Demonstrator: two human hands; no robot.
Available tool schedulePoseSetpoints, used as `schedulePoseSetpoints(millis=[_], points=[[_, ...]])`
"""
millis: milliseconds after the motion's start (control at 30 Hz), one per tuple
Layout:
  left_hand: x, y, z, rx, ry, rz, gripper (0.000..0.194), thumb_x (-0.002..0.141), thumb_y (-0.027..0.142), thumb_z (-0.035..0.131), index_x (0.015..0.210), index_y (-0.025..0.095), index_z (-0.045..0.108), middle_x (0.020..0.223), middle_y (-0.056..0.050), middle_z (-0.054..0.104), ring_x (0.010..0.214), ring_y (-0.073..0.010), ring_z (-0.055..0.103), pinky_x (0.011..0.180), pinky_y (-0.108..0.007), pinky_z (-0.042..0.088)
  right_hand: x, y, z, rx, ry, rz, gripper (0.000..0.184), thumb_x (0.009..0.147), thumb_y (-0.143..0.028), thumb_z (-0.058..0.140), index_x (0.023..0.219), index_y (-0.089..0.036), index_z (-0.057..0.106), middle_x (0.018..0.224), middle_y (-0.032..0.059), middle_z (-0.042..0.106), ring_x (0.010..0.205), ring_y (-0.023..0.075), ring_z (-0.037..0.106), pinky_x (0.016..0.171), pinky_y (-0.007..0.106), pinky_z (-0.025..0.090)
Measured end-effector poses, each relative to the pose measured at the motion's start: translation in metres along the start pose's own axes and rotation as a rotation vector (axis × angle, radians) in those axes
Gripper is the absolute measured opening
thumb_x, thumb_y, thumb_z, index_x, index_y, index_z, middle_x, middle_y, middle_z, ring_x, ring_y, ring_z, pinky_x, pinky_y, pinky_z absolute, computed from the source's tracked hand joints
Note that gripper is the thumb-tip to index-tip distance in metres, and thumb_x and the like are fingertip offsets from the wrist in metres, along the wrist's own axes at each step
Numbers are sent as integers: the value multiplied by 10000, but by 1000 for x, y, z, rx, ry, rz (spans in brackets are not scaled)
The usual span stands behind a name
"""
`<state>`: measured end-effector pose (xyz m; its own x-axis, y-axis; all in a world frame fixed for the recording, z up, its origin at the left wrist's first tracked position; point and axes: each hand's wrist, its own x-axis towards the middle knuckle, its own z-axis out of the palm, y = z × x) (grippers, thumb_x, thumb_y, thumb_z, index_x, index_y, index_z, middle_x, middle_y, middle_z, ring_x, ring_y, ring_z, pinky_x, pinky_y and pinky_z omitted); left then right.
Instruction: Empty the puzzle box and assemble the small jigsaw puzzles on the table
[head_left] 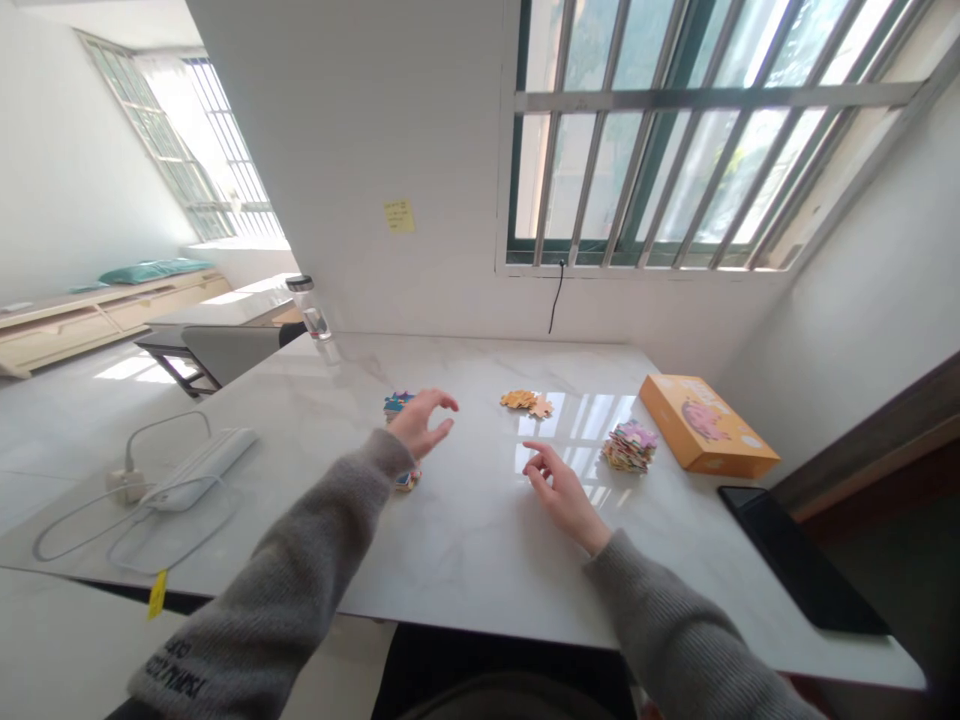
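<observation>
My left hand hovers over the left part of the table, thumb and fingers apart with nothing between them. Partly behind it lies a pile of blue puzzle pieces, and below the wrist a smaller pile of puzzle pieces shows beside the sleeve. My right hand is held near the table's middle, index finger stretched out, the other fingers loosely bent, holding nothing that I can see. Beyond it sit yellow-orange puzzle pieces. To its right stands a stack of mixed pink and multicoloured puzzle pieces.
An orange box lies at the right by the wall, with a black tablet-like device in front of it. A white power strip with cables lies at the left. A clear bottle stands at the back left corner of the white table.
</observation>
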<state>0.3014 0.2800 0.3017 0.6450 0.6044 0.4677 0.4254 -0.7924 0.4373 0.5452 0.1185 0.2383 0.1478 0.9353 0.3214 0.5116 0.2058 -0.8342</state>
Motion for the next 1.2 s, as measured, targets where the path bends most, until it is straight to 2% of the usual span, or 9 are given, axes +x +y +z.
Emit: schedulePoseSetpoints(millis=[167,233,333,500,600,700,867,1067,1200], points=[[20,41,112,157,-107,-111,513,805,280,619,1303,215,511,1306,-114,553,1214,-296,508,1025,-462,451,9,31,-8,-254,253,-49,387,900,-198,394,1252,-157,550,954,95,635,917,242,586,906,445,481],[39,47,141,225,-109,-195,620,806,379,647,1382,251,458,1403,-116,469,1293,-315,435,1061,-482,421,12,44,-12,-317,309,-78,438,880,-156,364,1285,-125,527,998,128,624,953,257,578,941,478,475],[77,50,163,303,-148,-244,783,776,561,666,1458,302,384,1521,-119,348,1396,-365,293,1134,-599,287,14,54,-15,-340,341,-94,491,865,-127,344,1335,-110,486,1031,144,616,959,260,578,949,487,481],[129,45,176,319,-276,-310,830,768,703,582,1485,352,357,1599,-100,255,1454,-409,163,1121,-718,138,16,53,-16,-284,374,-9,515,881,-150,345,1387,-115,436,1011,122,618,956,251,594,945,467,481],[138,40,184,309,-329,-314,770,793,722,525,1465,370,397,1580,-97,296,1448,-400,183,1119,-702,140,16,48,-18,-252,379,37,518,891,-164,348,1402,-131,425,1001,108,619,956,247,593,943,461,473],[133,39,188,308,-319,-220,585,878,628,462,1390,349,504,1451,-109,453,1351,-364,345,1105,-658,214,16,43,-22,-228,385,58,523,894,-176,358,1412,-144,421,991,100,616,959,247,586,944,456,464],[98,50,182,296,-290,-61,419,905,501,504,1275,327,596,1278,-70,565,1220,-287,466,1050,-475,366,17,38,-28,-184,390,63,505,902,-213,386,1400,-149,433,995,106,631,948,255,585,916,458,466],[18,67,154,207,-296,64,431,885,494,576,1276,316,602,1298,-78,563,1236,-302,475,1064,-494,369,15,33,-26,-144,368,40,456,923,-254,390,1362,-156,459,1021,108,634,977,249,593,905,437,478],[-18,65,133,81,-330,65,740,772,516,723,1422,260,479,1380,-120,503,1284,-321,455,1126,-489,339,13,29,-23,-220,271,20,415,929,-281,400,1302,-149,525,1028,112,644,995,252,587,945,434,462]])
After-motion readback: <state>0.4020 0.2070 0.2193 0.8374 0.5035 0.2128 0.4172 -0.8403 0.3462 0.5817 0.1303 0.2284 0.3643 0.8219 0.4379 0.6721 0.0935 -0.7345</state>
